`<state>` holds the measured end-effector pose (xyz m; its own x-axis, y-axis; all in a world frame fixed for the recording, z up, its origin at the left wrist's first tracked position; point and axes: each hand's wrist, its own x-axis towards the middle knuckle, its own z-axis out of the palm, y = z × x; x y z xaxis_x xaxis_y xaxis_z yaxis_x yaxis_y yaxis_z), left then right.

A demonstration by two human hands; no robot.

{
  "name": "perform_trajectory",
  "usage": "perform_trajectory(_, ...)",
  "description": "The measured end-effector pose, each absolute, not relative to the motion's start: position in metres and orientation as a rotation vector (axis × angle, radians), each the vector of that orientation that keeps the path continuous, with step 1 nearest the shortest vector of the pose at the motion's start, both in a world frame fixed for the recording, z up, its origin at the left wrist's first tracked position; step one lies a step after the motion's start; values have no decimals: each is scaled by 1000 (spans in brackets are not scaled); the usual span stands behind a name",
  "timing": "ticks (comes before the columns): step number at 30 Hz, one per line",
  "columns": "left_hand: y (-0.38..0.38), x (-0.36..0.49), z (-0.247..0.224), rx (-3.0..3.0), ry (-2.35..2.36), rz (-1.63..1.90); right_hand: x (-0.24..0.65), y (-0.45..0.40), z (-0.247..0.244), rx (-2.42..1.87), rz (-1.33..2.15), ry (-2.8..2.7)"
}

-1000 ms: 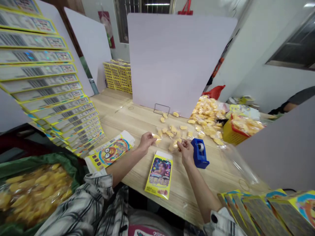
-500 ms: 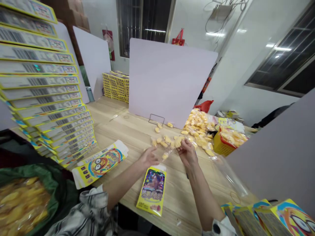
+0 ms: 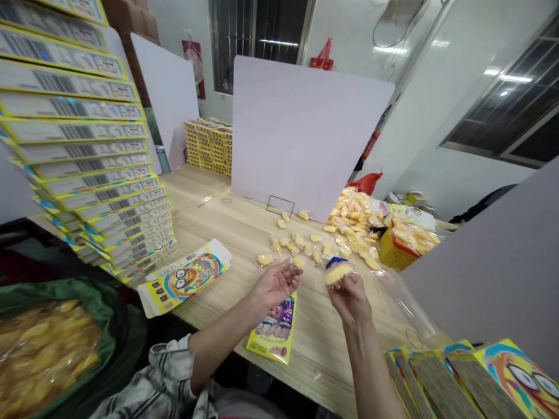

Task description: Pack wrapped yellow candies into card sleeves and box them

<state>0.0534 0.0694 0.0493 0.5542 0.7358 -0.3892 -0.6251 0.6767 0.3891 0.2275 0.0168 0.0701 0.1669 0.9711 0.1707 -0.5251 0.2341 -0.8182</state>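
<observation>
My right hand point(image 3: 351, 297) pinches a clear-wrapped yellow oval piece point(image 3: 338, 272) above the table. A blue object point(image 3: 336, 261) shows just behind that piece; its kind I cannot make out. My left hand point(image 3: 277, 286) is palm up with loosely curled fingers apart, over the top end of a yellow printed box point(image 3: 273, 337) lying flat. Close to its fingertips is another wrapped piece point(image 3: 299, 262); whether they touch I cannot tell. Several more wrapped pieces point(image 3: 265, 259) lie scattered beyond both hands. An open-flapped yellow box point(image 3: 186, 279) lies to the left.
Tall stacked boxes point(image 3: 96, 151) rise at the left, above a green bag point(image 3: 94, 349) of yellow pieces. A white divider point(image 3: 305, 134) stands ahead. A heap of wrapped pieces point(image 3: 353, 218) and a yellow basket point(image 3: 395, 253) are at the right; upright boxes point(image 3: 454, 378) stand nearer.
My right hand has drawn back from the scattered pieces, carrying one wrapped piece. My left hand has moved right and turned palm up over the flat box. The blue object now shows.
</observation>
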Motion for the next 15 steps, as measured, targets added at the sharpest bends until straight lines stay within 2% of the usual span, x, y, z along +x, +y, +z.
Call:
perform_trajectory(7, 65, 57, 48, 338, 579, 504, 217, -3, 63, -619, 1441, -962)
perform_trajectory(11, 62, 60, 37, 374, 618, 578, 223, -12, 61, -633, 1471, -994)
perform_trajectory(15, 65, 50, 37, 486, 679, 750, 239, -10, 50, -760, 1324, -812)
